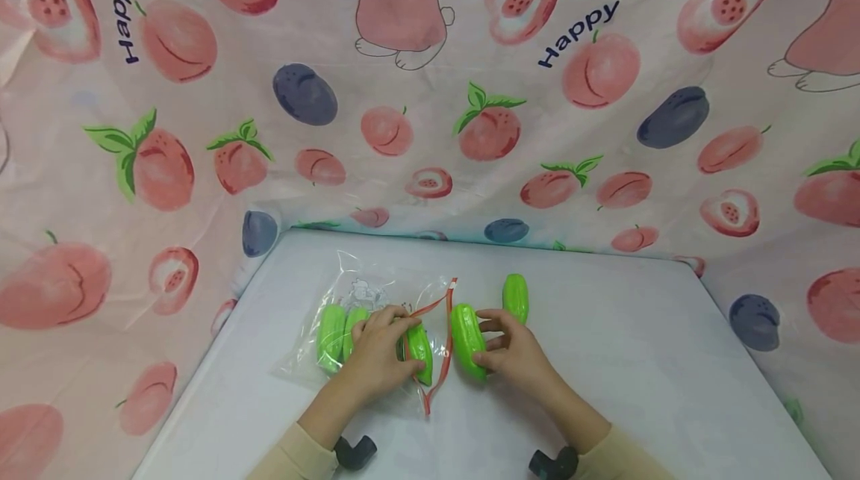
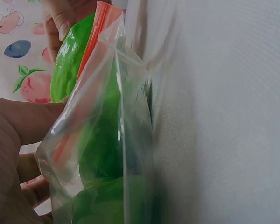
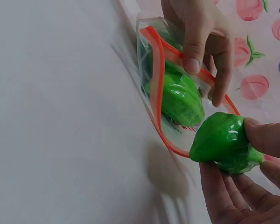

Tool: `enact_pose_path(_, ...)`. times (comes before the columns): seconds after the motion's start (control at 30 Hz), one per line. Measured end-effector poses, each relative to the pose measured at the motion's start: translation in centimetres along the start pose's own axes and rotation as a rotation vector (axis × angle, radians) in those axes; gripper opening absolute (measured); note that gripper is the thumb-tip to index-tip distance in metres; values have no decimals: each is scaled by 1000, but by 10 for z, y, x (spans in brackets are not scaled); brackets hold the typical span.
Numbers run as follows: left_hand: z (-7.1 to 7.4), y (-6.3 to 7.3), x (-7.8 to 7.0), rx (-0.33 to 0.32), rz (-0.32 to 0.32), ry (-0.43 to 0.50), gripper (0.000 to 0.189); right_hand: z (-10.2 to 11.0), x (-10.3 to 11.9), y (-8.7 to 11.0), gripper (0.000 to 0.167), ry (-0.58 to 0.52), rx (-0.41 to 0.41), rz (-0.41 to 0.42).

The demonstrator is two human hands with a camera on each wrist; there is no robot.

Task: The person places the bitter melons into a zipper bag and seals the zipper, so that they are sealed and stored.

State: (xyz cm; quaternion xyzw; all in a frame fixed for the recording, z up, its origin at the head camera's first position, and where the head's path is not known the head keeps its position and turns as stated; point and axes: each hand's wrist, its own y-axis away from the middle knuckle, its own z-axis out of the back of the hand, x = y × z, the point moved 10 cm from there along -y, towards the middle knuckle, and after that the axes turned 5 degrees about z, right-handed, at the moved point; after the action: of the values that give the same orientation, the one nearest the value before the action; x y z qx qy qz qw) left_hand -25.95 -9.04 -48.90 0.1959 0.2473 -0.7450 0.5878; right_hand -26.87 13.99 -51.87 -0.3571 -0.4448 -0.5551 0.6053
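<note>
A clear zip bag (image 1: 302, 372) with a red-orange zip edge lies on the white table, its mouth spread open towards the right. Several shiny green cucumber-shaped pieces (image 1: 331, 338) are inside it, one of them (image 3: 179, 100) right at the mouth. My left hand (image 1: 379, 353) holds the bag by its upper edge, thumb and fingers on either side of the film. Just outside the mouth, my right hand (image 1: 517, 353) grips another green cucumber-shaped piece (image 1: 468, 342) between thumb and fingers, one end towards the opening. In the left wrist view the film (image 2: 98, 116) partly blurs the pieces behind it.
One more green piece (image 1: 515, 297) lies on the table (image 1: 638, 353) behind my right hand. A peach-print cloth (image 1: 403, 136) hangs at the back and both sides. Dark curved fittings (image 1: 356, 453) sit by both wrists.
</note>
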Motion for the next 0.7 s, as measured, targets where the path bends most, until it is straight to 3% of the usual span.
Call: enact_pose_path(0.7,0,-2,0,-6,9,-3,71,-28,5,-9,68,13,40,36)
